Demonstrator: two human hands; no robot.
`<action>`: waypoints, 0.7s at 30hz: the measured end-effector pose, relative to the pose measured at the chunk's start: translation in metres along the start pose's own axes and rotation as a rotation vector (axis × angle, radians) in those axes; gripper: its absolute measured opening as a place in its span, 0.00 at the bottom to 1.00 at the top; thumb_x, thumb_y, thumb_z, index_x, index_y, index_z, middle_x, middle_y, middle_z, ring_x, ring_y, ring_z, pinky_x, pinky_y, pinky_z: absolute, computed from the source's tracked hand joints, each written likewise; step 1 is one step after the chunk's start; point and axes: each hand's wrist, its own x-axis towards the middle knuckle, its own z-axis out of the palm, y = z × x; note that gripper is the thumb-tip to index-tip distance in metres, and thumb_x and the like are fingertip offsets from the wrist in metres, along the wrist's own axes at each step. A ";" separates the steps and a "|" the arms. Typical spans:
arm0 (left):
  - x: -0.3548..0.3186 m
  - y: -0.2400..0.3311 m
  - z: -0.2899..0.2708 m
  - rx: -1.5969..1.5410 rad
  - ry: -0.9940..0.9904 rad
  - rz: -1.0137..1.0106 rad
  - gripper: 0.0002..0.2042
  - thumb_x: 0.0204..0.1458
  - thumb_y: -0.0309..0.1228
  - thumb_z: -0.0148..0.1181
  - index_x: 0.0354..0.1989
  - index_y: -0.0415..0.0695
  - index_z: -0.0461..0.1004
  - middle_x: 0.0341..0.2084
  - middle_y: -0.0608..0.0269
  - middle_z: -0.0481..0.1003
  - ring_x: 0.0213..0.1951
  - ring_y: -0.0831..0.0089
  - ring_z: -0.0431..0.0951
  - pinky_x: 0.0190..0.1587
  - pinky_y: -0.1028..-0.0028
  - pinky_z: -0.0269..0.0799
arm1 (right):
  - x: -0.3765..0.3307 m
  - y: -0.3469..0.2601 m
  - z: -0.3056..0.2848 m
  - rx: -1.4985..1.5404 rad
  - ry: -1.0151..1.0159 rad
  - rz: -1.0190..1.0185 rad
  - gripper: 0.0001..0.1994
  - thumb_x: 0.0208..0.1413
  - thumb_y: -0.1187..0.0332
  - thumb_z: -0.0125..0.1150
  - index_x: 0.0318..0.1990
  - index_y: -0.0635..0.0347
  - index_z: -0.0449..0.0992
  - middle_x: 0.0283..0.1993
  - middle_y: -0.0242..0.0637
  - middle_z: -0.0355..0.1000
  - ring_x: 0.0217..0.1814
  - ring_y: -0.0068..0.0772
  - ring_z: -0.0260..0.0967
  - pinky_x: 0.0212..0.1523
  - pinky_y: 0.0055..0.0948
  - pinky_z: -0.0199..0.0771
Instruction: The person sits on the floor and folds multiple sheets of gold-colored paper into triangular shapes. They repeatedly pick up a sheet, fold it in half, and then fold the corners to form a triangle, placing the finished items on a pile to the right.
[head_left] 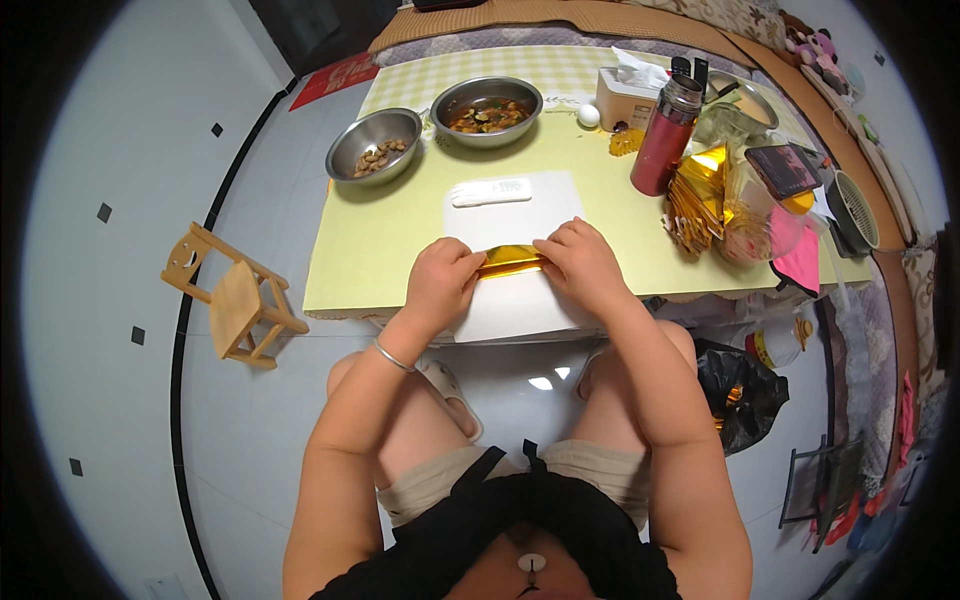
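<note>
A narrow folded strip of shiny gold foil paper (513, 262) lies across a white sheet (520, 312) at the table's near edge. My left hand (444, 282) pinches its left end between thumb and fingers. At the right end, my right hand (580, 258) grips the strip the same way, fingers closed. Parts of both ends are hidden beneath my fingers. Just beyond the strip, a white flat plastic piece (491, 192) rests on the sheet. To the right stands a bunch of folded gold foil paper (697, 205).
Two metal bowls, one with peanuts (379, 158) and one with food in liquid (488, 122), stand at the back left. A red thermos (668, 138), tissue box (628, 100), egg (588, 116) and phone (783, 168) crowd the right. A small wooden chair (236, 300) stands left; a black bag (742, 395) lies right.
</note>
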 end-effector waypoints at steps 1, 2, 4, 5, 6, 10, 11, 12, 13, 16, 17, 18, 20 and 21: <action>-0.002 0.002 0.000 0.007 -0.005 0.005 0.10 0.44 0.20 0.67 0.37 0.39 0.81 0.34 0.55 0.78 0.38 0.56 0.79 0.42 0.61 0.76 | 0.000 -0.001 -0.001 -0.004 -0.005 -0.017 0.18 0.53 0.70 0.65 0.53 0.57 0.79 0.49 0.41 0.77 0.60 0.46 0.70 0.70 0.46 0.63; -0.004 0.003 0.001 0.005 0.016 0.029 0.10 0.44 0.21 0.67 0.37 0.39 0.81 0.35 0.55 0.78 0.38 0.56 0.79 0.43 0.61 0.77 | -0.001 -0.002 -0.002 -0.008 -0.010 -0.030 0.17 0.54 0.69 0.65 0.53 0.57 0.79 0.51 0.41 0.78 0.61 0.46 0.70 0.70 0.46 0.63; -0.009 0.004 0.004 0.003 0.060 0.075 0.09 0.45 0.22 0.68 0.37 0.39 0.81 0.36 0.54 0.79 0.40 0.56 0.80 0.45 0.62 0.78 | -0.004 -0.002 0.001 -0.001 0.023 -0.053 0.17 0.55 0.68 0.64 0.53 0.58 0.78 0.54 0.42 0.77 0.64 0.46 0.69 0.71 0.46 0.62; -0.010 0.007 0.001 0.027 0.018 0.081 0.11 0.47 0.24 0.68 0.39 0.39 0.81 0.41 0.52 0.80 0.44 0.54 0.81 0.49 0.62 0.78 | -0.006 -0.002 0.006 0.010 0.061 -0.060 0.17 0.56 0.68 0.64 0.54 0.58 0.78 0.56 0.42 0.76 0.66 0.47 0.68 0.72 0.46 0.61; -0.014 0.006 0.003 0.034 0.008 0.070 0.13 0.48 0.26 0.68 0.42 0.38 0.80 0.43 0.51 0.80 0.46 0.52 0.81 0.51 0.61 0.78 | -0.008 -0.001 0.008 0.020 0.099 -0.067 0.17 0.57 0.67 0.64 0.54 0.59 0.78 0.59 0.42 0.75 0.67 0.47 0.67 0.72 0.46 0.60; -0.023 0.011 0.004 0.080 -0.069 0.043 0.22 0.52 0.36 0.67 0.54 0.38 0.77 0.53 0.46 0.77 0.56 0.49 0.77 0.58 0.56 0.74 | -0.012 0.000 0.010 -0.009 -0.098 -0.134 0.24 0.61 0.60 0.61 0.62 0.60 0.71 0.70 0.44 0.65 0.75 0.47 0.57 0.75 0.46 0.54; -0.026 0.013 0.003 0.098 -0.099 0.039 0.25 0.53 0.39 0.67 0.57 0.37 0.75 0.56 0.45 0.76 0.58 0.48 0.76 0.60 0.54 0.72 | -0.016 -0.003 0.013 -0.026 -0.135 -0.136 0.26 0.61 0.59 0.61 0.64 0.61 0.69 0.72 0.44 0.62 0.76 0.47 0.55 0.76 0.46 0.53; -0.029 0.012 0.004 0.114 -0.116 0.033 0.27 0.54 0.42 0.66 0.58 0.37 0.74 0.57 0.45 0.75 0.59 0.48 0.75 0.61 0.53 0.71 | -0.018 -0.005 0.015 -0.044 -0.173 -0.138 0.29 0.62 0.57 0.60 0.66 0.61 0.67 0.74 0.44 0.60 0.78 0.46 0.53 0.76 0.46 0.52; -0.033 0.011 0.004 0.130 -0.132 0.028 0.29 0.54 0.44 0.65 0.59 0.36 0.74 0.58 0.44 0.74 0.61 0.48 0.74 0.62 0.52 0.70 | -0.020 -0.005 0.013 -0.063 -0.221 -0.130 0.32 0.63 0.54 0.58 0.69 0.62 0.63 0.76 0.44 0.56 0.79 0.46 0.50 0.77 0.46 0.49; -0.041 0.013 0.001 0.174 -0.170 -0.008 0.31 0.55 0.48 0.64 0.60 0.34 0.72 0.60 0.44 0.73 0.63 0.48 0.72 0.63 0.50 0.68 | -0.029 -0.006 0.010 -0.092 -0.183 -0.100 0.33 0.64 0.54 0.57 0.70 0.63 0.62 0.76 0.45 0.55 0.79 0.46 0.49 0.78 0.44 0.49; -0.042 0.013 -0.001 0.189 -0.177 -0.024 0.32 0.55 0.48 0.64 0.60 0.33 0.72 0.60 0.44 0.73 0.63 0.48 0.72 0.64 0.50 0.67 | -0.031 -0.004 0.008 -0.099 -0.177 -0.095 0.32 0.64 0.54 0.57 0.70 0.63 0.62 0.76 0.46 0.56 0.79 0.46 0.50 0.77 0.44 0.50; -0.044 0.013 -0.002 0.202 -0.183 -0.037 0.32 0.55 0.48 0.64 0.59 0.33 0.72 0.61 0.44 0.72 0.63 0.47 0.72 0.64 0.50 0.67 | -0.034 0.000 0.005 -0.105 -0.173 -0.090 0.32 0.64 0.55 0.57 0.70 0.64 0.62 0.76 0.46 0.57 0.79 0.46 0.51 0.77 0.44 0.51; -0.046 0.013 -0.004 0.227 -0.192 -0.062 0.32 0.55 0.48 0.64 0.59 0.32 0.72 0.62 0.43 0.71 0.63 0.47 0.71 0.64 0.49 0.67 | -0.037 0.007 0.002 -0.113 -0.174 -0.062 0.32 0.64 0.56 0.57 0.70 0.64 0.62 0.75 0.47 0.58 0.78 0.46 0.53 0.76 0.43 0.53; -0.046 0.013 -0.001 0.229 -0.164 -0.065 0.31 0.54 0.48 0.65 0.57 0.32 0.73 0.61 0.43 0.72 0.62 0.47 0.72 0.64 0.49 0.66 | -0.037 0.012 0.005 -0.116 -0.180 -0.038 0.31 0.64 0.56 0.57 0.70 0.65 0.63 0.75 0.47 0.59 0.77 0.46 0.54 0.76 0.42 0.55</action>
